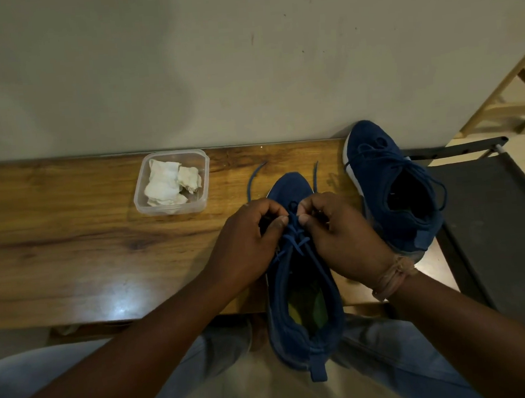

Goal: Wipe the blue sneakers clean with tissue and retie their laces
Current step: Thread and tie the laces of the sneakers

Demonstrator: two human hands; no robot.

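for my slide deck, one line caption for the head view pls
Both hands tie the near blue sneaker's laces on a wooden table.

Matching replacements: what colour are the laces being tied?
Blue laces, like the sneaker; head view.

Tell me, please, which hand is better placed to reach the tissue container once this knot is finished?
Left. The left hand lies on the same side as the tissue container; the right hand would have to cross over the near sneaker.
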